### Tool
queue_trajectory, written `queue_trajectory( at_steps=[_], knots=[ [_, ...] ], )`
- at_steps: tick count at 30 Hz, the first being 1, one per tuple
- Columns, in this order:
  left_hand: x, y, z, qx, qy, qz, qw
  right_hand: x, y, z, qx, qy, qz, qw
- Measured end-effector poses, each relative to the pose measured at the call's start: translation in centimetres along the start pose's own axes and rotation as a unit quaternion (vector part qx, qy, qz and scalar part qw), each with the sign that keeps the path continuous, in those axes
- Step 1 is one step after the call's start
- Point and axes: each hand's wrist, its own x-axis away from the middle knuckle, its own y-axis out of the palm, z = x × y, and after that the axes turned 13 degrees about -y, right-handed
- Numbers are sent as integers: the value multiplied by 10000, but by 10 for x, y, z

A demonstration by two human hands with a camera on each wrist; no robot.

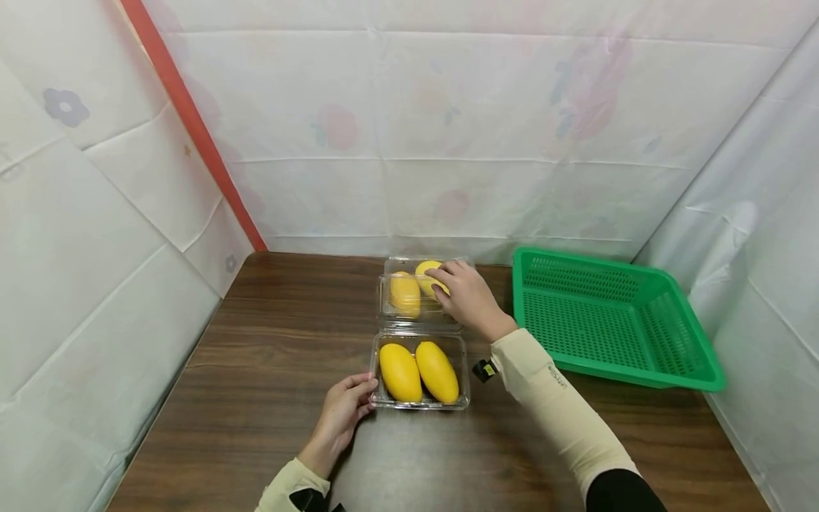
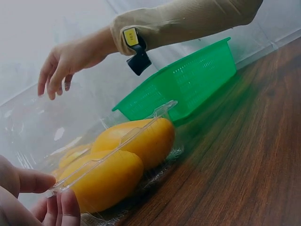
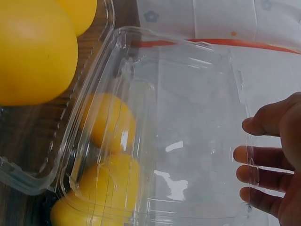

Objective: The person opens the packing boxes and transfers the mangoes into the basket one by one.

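Two yellow mangoes (image 1: 400, 372) lie side by side in the tray of a clear plastic clamshell box (image 1: 466, 377). At its near left corner my left hand (image 1: 342, 416) pinches the rim between thumb and fingers. The box's transparent lid (image 3: 197, 127) stands raised at the far side. My right hand (image 1: 470, 295) is at the lid's upper edge, thumb and fingers apart; its fingertips (image 3: 242, 174) overlap that edge, though firm contact cannot be told. Two more mangoes (image 1: 405, 294) show through the lid, in a second clear box (image 1: 416, 263) behind.
A green perforated basket (image 1: 614, 366) stands on the right of the brown wooden table (image 1: 256, 398). White printed sheeting (image 1: 409, 107) hangs behind and at both sides, with a red strip (image 1: 198, 128) at the back left.
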Motion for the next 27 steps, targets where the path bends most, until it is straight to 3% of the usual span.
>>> queue_trajectory(
  at_steps=[15, 27],
  knots=[
    [1, -2, -4, 8, -60, 1, 10000, 0, 5, 6, 18, 286, -293, 9992],
    [-1, -5, -3, 3, -120, -31, 9999, 8, 2, 2, -573, 469, -526, 9959]
  ],
)
